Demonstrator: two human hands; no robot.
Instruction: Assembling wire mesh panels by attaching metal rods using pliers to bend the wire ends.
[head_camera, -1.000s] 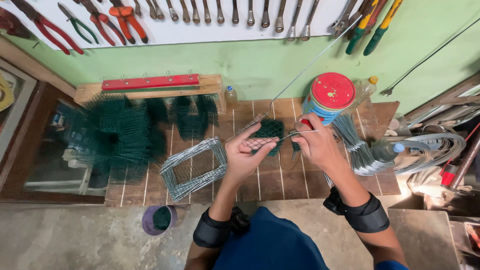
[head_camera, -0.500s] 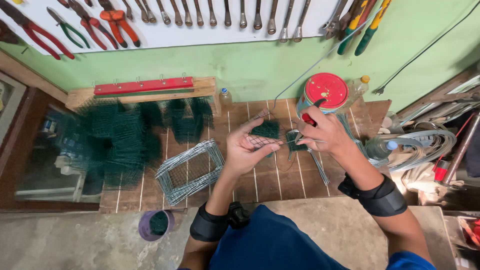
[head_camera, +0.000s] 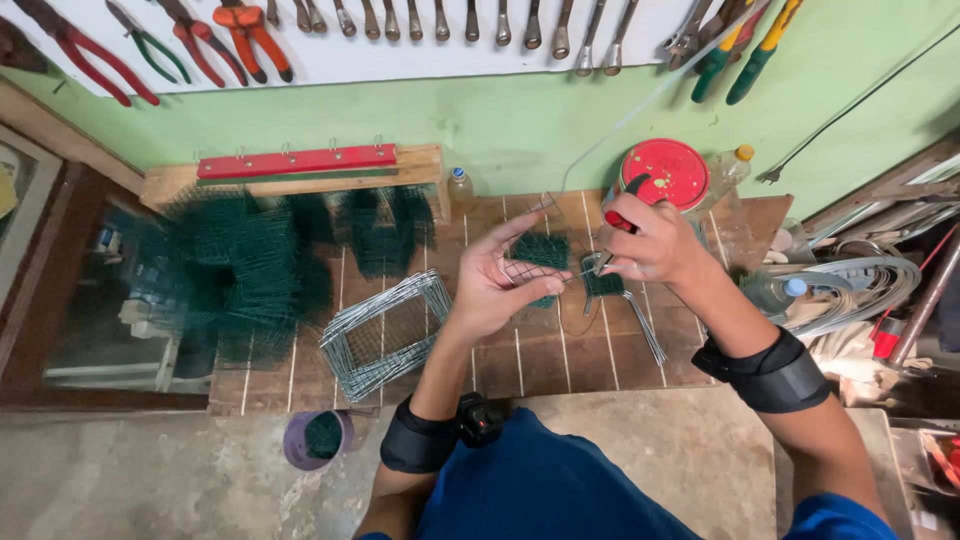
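— Left hand (head_camera: 490, 285)?
— Just left of the workbench (head_camera: 620, 360) centre, fingers spread and curled up, holding a small piece of wire mesh (head_camera: 528, 272) by its left edge, with green mesh (head_camera: 540, 250) right behind at 12 o'clock.
— Right hand (head_camera: 650, 240)?
— At 3 o'clock from the left, just beside, not touching. Closed around a red-handled tool (head_camera: 625, 205), tip aimed down toward 8 o'clock at the edge of the wire mesh. Impossible to tell whether the tip grips the wire or only touches.
— Under that hand?
— Another small green mesh piece (head_camera: 603, 283), flat on the boards, and a bundle of straight grey wires (head_camera: 645, 325) running off toward 5 o'clock.
— Elsewhere on the bench?
— A stack of bare wire frames (head_camera: 385, 330) at 9 o'clock from the left hand. Farther out at 9 to 10 o'clock, heaps of dark green mesh (head_camera: 250, 270). At 1 o'clock from the right hand, a round red lid on a can (head_camera: 665, 172), beside a clear bottle with an orange cap (head_camera: 728, 170).
— Down low?
— At 7 o'clock, a purple cup (head_camera: 315, 438) on the floor with green scraps inside.
— Wall?
— Pliers and wrenches hung in a row (head_camera: 400, 20) along 12 o'clock.
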